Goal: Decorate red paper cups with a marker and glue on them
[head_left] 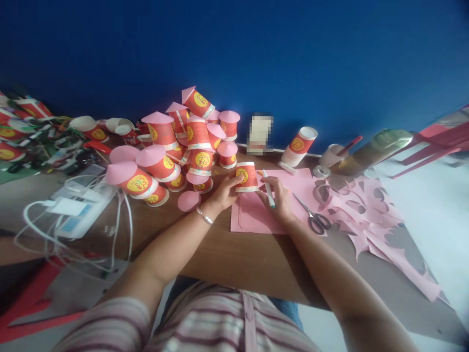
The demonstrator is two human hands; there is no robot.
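Note:
My left hand (226, 191) is closed around a red paper cup (246, 177) with a yellow emblem, held upside down with its base up. In my right hand (279, 198) is a slim white tube (268, 188) with a teal end, slanting down close to the cup's right side; whether it is a glue tube or a pen I cannot tell. Below both hands lies a pink paper sheet (244, 222). Scissors (315, 217) with dark handles rest at its right edge. Left of my left hand, a pink paper disc (189, 201) lies on the table.
Stacked red cups with pink cone tops (157, 118) stand at the left. A white power strip (82, 215) with looping cables lies nearer. Pink paper scraps (370, 215), a tape roll (321, 171), a bottle (373, 149) and a cup stack (298, 146) are on the right.

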